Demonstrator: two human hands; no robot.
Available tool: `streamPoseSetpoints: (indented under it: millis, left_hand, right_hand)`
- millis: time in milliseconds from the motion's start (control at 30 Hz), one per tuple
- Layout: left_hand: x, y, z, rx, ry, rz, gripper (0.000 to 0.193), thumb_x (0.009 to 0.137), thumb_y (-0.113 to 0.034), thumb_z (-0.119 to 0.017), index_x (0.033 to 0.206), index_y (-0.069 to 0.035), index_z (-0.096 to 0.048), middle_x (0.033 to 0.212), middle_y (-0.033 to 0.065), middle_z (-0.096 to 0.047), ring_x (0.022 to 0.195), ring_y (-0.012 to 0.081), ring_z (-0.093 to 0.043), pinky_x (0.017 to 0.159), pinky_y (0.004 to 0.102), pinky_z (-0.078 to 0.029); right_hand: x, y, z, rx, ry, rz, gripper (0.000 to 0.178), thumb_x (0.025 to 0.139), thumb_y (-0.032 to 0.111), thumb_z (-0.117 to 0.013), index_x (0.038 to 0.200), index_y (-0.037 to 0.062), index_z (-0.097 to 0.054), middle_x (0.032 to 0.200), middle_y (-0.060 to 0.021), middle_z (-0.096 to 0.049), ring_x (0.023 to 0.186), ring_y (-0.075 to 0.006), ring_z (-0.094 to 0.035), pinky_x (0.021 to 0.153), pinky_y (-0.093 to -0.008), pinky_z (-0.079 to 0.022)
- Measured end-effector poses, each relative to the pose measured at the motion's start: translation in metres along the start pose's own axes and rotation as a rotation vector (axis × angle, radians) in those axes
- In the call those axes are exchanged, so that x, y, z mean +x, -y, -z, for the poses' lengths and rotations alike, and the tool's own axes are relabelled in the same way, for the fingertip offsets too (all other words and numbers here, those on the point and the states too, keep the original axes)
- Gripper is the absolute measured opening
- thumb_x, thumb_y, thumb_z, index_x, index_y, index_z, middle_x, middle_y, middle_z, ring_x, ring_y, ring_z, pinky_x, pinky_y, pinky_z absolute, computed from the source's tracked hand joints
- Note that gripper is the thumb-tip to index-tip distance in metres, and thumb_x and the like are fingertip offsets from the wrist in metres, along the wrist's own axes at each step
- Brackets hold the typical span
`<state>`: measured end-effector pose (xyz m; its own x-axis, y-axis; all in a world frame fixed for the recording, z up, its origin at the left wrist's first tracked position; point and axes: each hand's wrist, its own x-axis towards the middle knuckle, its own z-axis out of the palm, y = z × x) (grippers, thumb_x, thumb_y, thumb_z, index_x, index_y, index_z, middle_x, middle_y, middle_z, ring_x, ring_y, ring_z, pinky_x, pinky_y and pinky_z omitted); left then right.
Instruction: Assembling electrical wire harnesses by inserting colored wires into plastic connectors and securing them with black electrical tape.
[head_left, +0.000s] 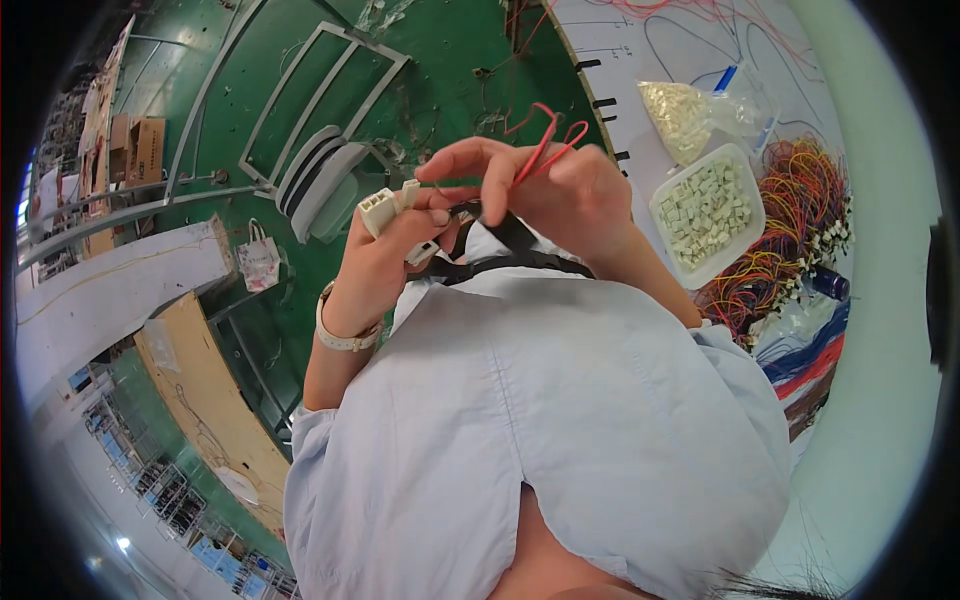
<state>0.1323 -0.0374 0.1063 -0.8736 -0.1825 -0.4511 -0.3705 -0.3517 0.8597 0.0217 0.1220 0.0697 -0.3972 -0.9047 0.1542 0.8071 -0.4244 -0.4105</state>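
In front of my chest, my left hand is closed around white plastic connector housings. The larger block-shaped connector housing sticks out past the thumb, and a smaller white piece stands beside it. Another white connector piece shows below the thumb. My right hand is held close by with its fingers bent. A red wire loops out over these fingers. The right fingertips come close to the left-hand fingers; whether a wire end enters a housing is too small to tell.
To the right on the white table stand a white tray of small connectors, a clear bag of pale pieces and a bundle of coloured wires. A grey metal frame and a stool stand on the green floor.
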Motion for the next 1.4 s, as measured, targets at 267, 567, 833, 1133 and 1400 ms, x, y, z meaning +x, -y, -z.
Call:
streamPoseSetpoints:
  millis: [267, 567, 833, 1133, 1400]
  left_hand:
    - [-0.012, 0.000, 0.005, -0.019, 0.113, 0.114, 0.012, 0.083, -0.013, -0.050, 0.088, -0.003, -0.056, 0.067, 0.0040, -0.051, 0.055, 0.0094, -0.038, 0.049, 0.0238, -0.026]
    - [-0.025, -0.005, 0.000, 0.008, 0.082, -0.008, 0.010, 0.083, -0.007, -0.054, 0.084, 0.000, -0.060, 0.072, 0.0054, -0.059, 0.061, 0.0095, -0.048, 0.054, 0.0239, -0.033]
    - [-0.020, -0.010, 0.015, 0.002, 0.153, 0.068, 0.008, 0.081, -0.005, -0.051, 0.081, 0.001, -0.057, 0.069, 0.0071, -0.058, 0.062, 0.0107, -0.048, 0.054, 0.0245, -0.034]
    - [-0.018, -0.014, 0.011, -0.073, 0.177, 0.070, 0.008, 0.080, 0.002, -0.049, 0.082, 0.005, -0.057, 0.072, 0.0073, -0.056, 0.068, 0.0166, -0.054, 0.062, 0.0279, -0.039]
    - [-0.006, -0.021, 0.028, 0.098, 0.187, 0.056, 0.009, 0.082, -0.002, -0.055, 0.082, 0.004, -0.063, 0.073, 0.0070, -0.062, 0.066, 0.0098, -0.052, 0.059, 0.0244, -0.038]
  right_hand:
    - [-0.003, 0.023, -0.007, -1.191, -0.067, 0.045, 0.061, 0.069, -0.005, -0.070, 0.128, 0.0031, -0.055, 0.099, -0.0022, -0.056, 0.083, -0.0111, -0.048, 0.076, -0.0246, -0.042]
    - [0.000, 0.022, 0.025, -0.369, 0.495, 0.112, 0.039, 0.084, 0.030, -0.064, 0.103, -0.0044, -0.061, 0.123, -0.0292, -0.047, 0.120, -0.0442, -0.046, 0.101, -0.0538, -0.036]
    - [-0.011, 0.032, -0.002, -0.842, 0.012, -0.038, 0.041, 0.070, -0.002, -0.068, 0.111, 0.0015, -0.060, 0.098, -0.0047, -0.057, 0.084, -0.0088, -0.054, 0.068, -0.0233, -0.046]
    - [-0.002, 0.028, 0.002, -0.653, 0.005, 0.122, 0.033, 0.082, 0.007, -0.063, 0.113, -0.0031, -0.058, 0.111, -0.0141, -0.055, 0.118, -0.0301, -0.052, 0.093, -0.0398, -0.046]
    - [-0.015, 0.039, -0.004, -0.831, -0.045, -0.036, 0.036, 0.077, 0.003, -0.069, 0.112, -0.0014, -0.060, 0.109, -0.0113, -0.058, 0.099, -0.0163, -0.059, 0.088, -0.0287, -0.050]
